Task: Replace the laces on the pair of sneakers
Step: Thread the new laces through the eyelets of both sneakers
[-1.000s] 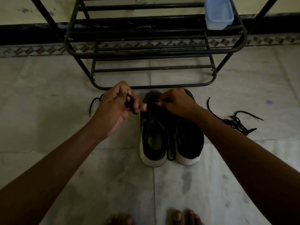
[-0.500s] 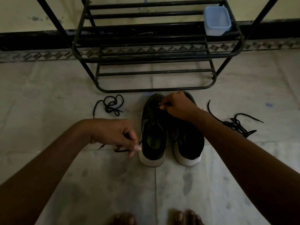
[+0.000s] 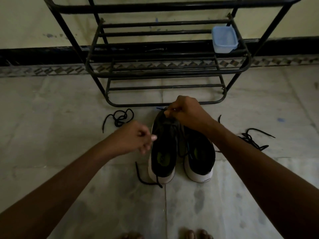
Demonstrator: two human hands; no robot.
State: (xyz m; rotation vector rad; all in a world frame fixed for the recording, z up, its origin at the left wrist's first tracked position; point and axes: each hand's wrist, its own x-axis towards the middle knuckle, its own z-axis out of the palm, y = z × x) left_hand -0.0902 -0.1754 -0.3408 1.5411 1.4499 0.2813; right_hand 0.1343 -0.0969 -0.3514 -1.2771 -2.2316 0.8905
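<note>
Two black sneakers with white soles stand side by side on the floor, heels toward me: the left sneaker [image 3: 163,152] and the right sneaker [image 3: 200,157]. My right hand [image 3: 186,112] pinches a dark lace at the toe end of the left sneaker. That lace's free end [image 3: 143,177] trails past the heel onto the floor. My left hand [image 3: 134,138], blurred, hovers beside the left sneaker with fingers loosely curled and no lace in it.
One loose black lace [image 3: 119,118] lies coiled on the floor to the left, another [image 3: 253,138] to the right. A black metal shoe rack [image 3: 164,71] stands just beyond the sneakers, with a blue plastic tub [image 3: 223,39] on it. My toes [image 3: 189,234] show at the bottom edge.
My left hand pulled the lace toward me, let it go beside the heel, and has moved back up alongside the left sneaker. My right hand stayed pinching at the toe.
</note>
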